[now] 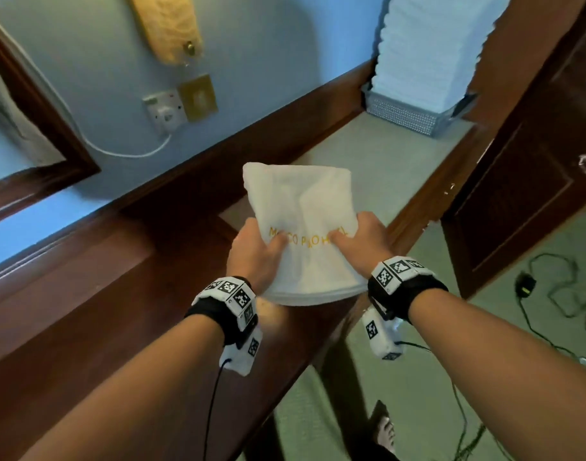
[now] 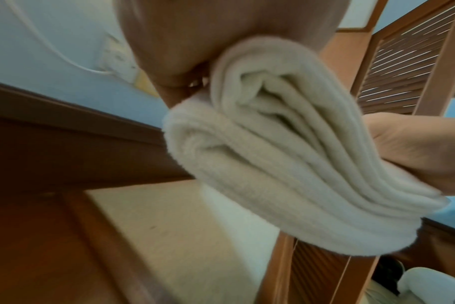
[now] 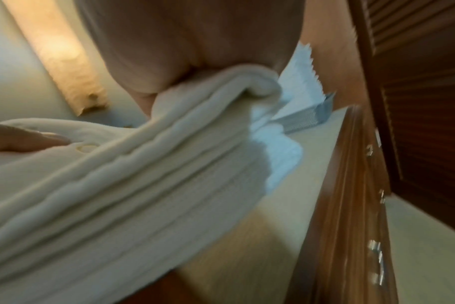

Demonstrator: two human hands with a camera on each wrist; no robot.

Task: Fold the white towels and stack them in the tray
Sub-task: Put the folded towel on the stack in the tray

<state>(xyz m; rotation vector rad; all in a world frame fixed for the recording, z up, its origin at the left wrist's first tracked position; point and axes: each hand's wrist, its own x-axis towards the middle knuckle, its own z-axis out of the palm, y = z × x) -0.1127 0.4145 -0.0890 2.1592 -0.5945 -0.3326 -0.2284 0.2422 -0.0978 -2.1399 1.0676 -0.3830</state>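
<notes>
A folded white towel (image 1: 304,224) with yellow stitched lettering is held in the air above a wooden ledge, gripped from both sides. My left hand (image 1: 256,251) holds its left edge, thumb on top and fingers under. My right hand (image 1: 361,242) grips its right edge the same way. In the left wrist view the towel's layered folded end (image 2: 286,164) hangs below my palm. In the right wrist view the stacked layers (image 3: 143,185) run across the frame. Far ahead stands a grey mesh tray (image 1: 404,116) with a tall stack of folded white towels (image 1: 431,44).
A dark wooden ledge (image 1: 118,294) runs along the blue wall on the left. A wall socket with a white cable (image 1: 165,111) is above it. A dark wooden louvred door (image 1: 534,178) stands at the right. Black cables (image 1: 551,287) lie on the pale carpet.
</notes>
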